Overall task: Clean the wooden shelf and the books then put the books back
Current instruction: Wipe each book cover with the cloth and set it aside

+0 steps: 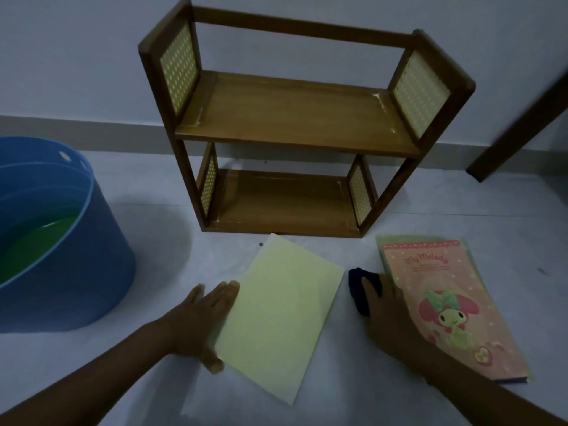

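Observation:
A small two-tier wooden shelf (295, 124) with yellow dotted side panels stands against the wall, both tiers bare. A pale yellow book (282, 315) lies flat on the floor in front of it. My left hand (206, 321) grips the book's left edge, fingers under it and thumb at its lower corner. To the right lies a pink "My Melody" book (451, 305) on top of others. My right hand (390, 315) rests palm down on a dark blue cloth (359, 287) between the two books.
A blue bucket (92, 256) with greenish water stands at the left. A dark wooden leg or door frame (519, 124) slants at the far right. The floor is pale grey, with a grey skirting along the wall.

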Demonstrator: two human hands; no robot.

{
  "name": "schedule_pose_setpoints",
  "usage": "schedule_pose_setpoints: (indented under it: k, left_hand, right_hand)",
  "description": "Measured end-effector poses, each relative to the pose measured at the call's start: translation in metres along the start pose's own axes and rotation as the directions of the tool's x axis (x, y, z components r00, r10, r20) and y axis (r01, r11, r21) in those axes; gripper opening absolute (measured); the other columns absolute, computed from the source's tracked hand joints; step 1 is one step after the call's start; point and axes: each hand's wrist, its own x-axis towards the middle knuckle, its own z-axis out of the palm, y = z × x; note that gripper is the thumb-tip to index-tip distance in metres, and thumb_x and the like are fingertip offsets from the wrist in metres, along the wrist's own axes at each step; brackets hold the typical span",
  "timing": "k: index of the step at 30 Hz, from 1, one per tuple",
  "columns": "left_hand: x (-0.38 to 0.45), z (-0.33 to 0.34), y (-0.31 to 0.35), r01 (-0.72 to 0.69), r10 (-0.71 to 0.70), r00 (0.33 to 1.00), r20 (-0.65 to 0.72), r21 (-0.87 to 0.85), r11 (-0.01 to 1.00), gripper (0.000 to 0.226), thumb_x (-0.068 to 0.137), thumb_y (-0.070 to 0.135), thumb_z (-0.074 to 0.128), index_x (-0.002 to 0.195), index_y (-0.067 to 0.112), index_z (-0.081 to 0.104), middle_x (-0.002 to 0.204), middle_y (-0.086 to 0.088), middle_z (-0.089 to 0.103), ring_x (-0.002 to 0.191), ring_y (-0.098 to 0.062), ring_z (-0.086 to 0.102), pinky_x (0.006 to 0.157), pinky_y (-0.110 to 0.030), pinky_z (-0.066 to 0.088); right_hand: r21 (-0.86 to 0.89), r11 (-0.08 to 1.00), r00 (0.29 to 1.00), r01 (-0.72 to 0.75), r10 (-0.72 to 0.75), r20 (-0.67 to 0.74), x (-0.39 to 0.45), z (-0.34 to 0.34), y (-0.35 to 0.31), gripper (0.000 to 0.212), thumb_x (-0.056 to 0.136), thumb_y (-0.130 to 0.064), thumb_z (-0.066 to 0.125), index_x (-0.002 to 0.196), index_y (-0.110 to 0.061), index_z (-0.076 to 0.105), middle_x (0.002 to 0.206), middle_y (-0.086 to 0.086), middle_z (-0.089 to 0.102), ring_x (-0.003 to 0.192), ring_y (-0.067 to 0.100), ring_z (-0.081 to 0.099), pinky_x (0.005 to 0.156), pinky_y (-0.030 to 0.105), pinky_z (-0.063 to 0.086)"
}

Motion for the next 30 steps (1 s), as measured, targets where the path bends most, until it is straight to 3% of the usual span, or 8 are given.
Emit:
schedule_pose_setpoints:
  k: [5, 10, 13, 15, 18, 21, 24, 30]
  left_hand:
    - [-0.01, -0.004, 0.043, 0.195, -0.213, 0.975, 0.059, -0.683, 0.704, 0.121, 0.079, 0.058, 0.066, 0.148, 0.018, -0.025, 0.161, -0.002, 0.007, 0.139, -0.022, 0.032, 0.098, -0.023, 0.04]
    - [-0.003, 0.0, 0.051, 0.212, -0.296, 0.955, 0.02, -0.744, 0.633, 0.066, 0.087, 0.031, 0.06, 0.143, 0.019, 0.026, 0.115, -0.006, 0.056, 0.087, -0.02, 0.06, 0.073, -0.031, 0.054]
    - [-0.007, 0.007, 0.051, 0.217, -0.298, 0.953, 0.052, -0.803, 0.555, 0.06, 0.089, 0.008, 0.053, 0.142, 0.02, 0.029, 0.113, -0.012, 0.058, 0.085, -0.022, 0.06, 0.073, -0.031, 0.053]
    - [-0.015, 0.003, 0.049, 0.206, -0.274, 0.958, 0.088, -0.875, 0.439, 0.059, 0.09, -0.001, 0.051, 0.141, 0.019, 0.031, 0.112, -0.019, 0.061, 0.085, -0.025, 0.062, 0.072, -0.03, 0.053]
    - [-0.034, -0.009, 0.04, 0.103, -0.185, 0.982, 0.034, -0.92, 0.378, 0.067, 0.087, -0.007, 0.06, 0.14, 0.026, 0.035, 0.114, -0.02, 0.063, 0.094, -0.028, 0.067, 0.075, -0.028, 0.056]
    - [-0.037, -0.022, 0.041, -0.08, -0.146, 0.97, -0.196, -0.82, 0.567, 0.068, 0.084, 0.013, 0.072, 0.136, 0.045, 0.042, 0.116, -0.007, 0.054, 0.099, -0.003, 0.061, 0.084, -0.019, 0.052]
    - [-0.03, -0.04, 0.048, -0.243, -0.227, 0.841, -0.492, -0.717, 0.653, 0.045, 0.08, 0.038, 0.073, 0.122, 0.032, 0.058, 0.119, 0.001, 0.055, 0.089, 0.013, 0.06, 0.074, -0.011, 0.052]
    - [-0.038, -0.083, 0.072, -0.45, -0.125, 0.646, -0.753, -0.509, 0.734, 0.029, 0.081, 0.058, 0.058, 0.107, 0.069, 0.053, 0.103, 0.048, 0.058, 0.1, 0.019, 0.057, 0.08, 0.0, 0.045]
  right_hand:
    - [0.239, 0.968, 0.978, -0.08, 0.03, 0.205, -0.051, -0.002, -0.057, 0.087, 0.091, -0.031, 0.055, 0.151, -0.005, -0.002, 0.159, 0.014, 0.003, 0.144, 0.036, 0.011, 0.114, 0.044, 0.021]
    - [0.552, 0.421, 0.664, -0.72, 0.186, 0.724, -0.051, 0.0, -0.091, 0.071, 0.078, -0.036, 0.07, 0.136, -0.01, 0.037, 0.131, 0.01, 0.042, 0.109, 0.02, 0.044, 0.085, 0.024, 0.037]
    - [0.592, 0.071, 0.594, -0.803, 0.186, 0.783, -0.042, -0.014, -0.079, 0.017, 0.084, -0.016, 0.071, 0.094, -0.007, 0.06, 0.095, 0.008, 0.055, 0.083, 0.022, 0.051, 0.066, 0.028, 0.041]
    - [0.59, -0.042, 0.578, -0.806, 0.156, 0.801, -0.039, -0.019, -0.07, 0.02, 0.091, -0.009, 0.061, 0.109, 0.002, 0.063, 0.105, 0.018, 0.063, 0.093, 0.034, 0.058, 0.077, 0.039, 0.048]
    - [0.699, -0.039, 0.693, -0.714, 0.107, 0.713, -0.035, -0.04, -0.068, 0.02, 0.095, -0.001, 0.053, 0.115, -0.003, 0.056, 0.108, 0.017, 0.064, 0.096, 0.035, 0.062, 0.085, 0.048, 0.052]
    - [0.794, -0.048, 0.794, -0.606, 0.017, 0.607, -0.02, -0.072, -0.068, 0.036, 0.095, -0.001, 0.051, 0.129, -0.014, 0.051, 0.12, 0.011, 0.064, 0.107, 0.031, 0.063, 0.089, 0.045, 0.053]
    - [0.834, -0.03, 0.833, -0.551, -0.072, 0.548, -0.007, -0.113, -0.072, 0.029, 0.097, -0.005, 0.049, 0.125, -0.004, 0.056, 0.114, 0.016, 0.068, 0.104, 0.031, 0.065, 0.083, 0.038, 0.056]
    - [0.974, 0.042, 0.974, -0.224, -0.026, 0.226, -0.003, -0.172, -0.07, 0.025, 0.101, -0.009, 0.037, 0.099, -0.007, 0.061, 0.076, 0.009, 0.067, 0.07, 0.018, 0.062, 0.065, 0.026, 0.053]
